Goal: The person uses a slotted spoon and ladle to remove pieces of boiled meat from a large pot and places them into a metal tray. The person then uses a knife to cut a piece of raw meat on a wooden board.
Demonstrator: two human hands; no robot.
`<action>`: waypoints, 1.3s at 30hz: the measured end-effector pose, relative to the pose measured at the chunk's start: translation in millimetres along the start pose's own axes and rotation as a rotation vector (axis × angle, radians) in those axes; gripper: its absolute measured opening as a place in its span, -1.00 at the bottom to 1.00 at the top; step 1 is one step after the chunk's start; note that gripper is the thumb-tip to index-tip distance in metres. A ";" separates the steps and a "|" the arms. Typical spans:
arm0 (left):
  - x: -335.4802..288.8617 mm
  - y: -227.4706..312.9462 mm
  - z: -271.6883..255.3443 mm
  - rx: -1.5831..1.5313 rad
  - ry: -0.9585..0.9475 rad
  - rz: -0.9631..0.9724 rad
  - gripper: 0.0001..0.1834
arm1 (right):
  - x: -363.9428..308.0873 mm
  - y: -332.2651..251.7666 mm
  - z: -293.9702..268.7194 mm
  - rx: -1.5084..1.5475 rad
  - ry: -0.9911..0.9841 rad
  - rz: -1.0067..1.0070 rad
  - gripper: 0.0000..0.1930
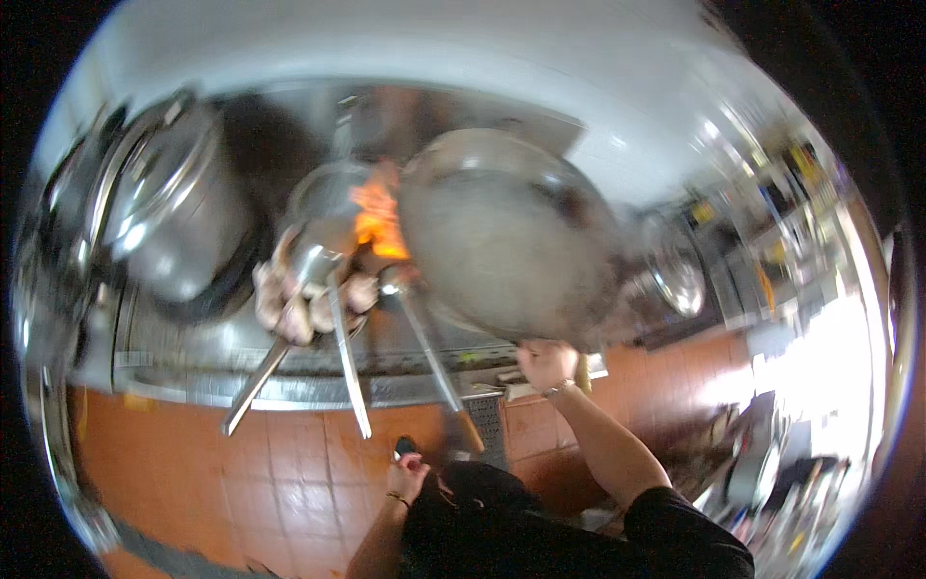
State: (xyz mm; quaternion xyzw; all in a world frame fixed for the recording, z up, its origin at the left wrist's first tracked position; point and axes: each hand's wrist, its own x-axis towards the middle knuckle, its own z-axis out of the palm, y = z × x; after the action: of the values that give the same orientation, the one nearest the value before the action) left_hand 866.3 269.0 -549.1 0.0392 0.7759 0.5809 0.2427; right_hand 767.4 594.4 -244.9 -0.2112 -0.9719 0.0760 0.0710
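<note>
My right hand [547, 367] is closed at the near edge of a large wok [511, 251], which is tilted up over the stove. The wok's inside is grey and blurred, and I make out no food in it. Orange flames [379, 217] rise beside its left edge. Low by my body, my left hand [410, 478] is closed around a small dark thing [405, 447] whose kind is unclear. Left of the flames, pale pinkish lumps [292, 318], perhaps meat, lie around a metal ladle [318, 261]. Several long handles point toward me there.
A large lidded metal pot [178, 212] stands at the left of the stove. Shelves with blurred kitchen goods [781, 212] line the right side. Orange-brown tiles [289, 473] cover the floor. Pans and other items [757, 473] are stacked at the lower right.
</note>
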 end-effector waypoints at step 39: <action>-549.3 135.2 434.2 0.643 -1.727 0.519 -0.08 | -920.9 -126.4 -85.8 1.455 1.527 1.809 -0.52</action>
State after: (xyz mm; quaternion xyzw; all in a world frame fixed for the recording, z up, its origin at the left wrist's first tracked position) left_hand 1502.6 507.4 -332.7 0.6898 0.4184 0.1464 0.5725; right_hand 1560.8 102.7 -235.9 -0.6649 0.0377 0.4455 0.5983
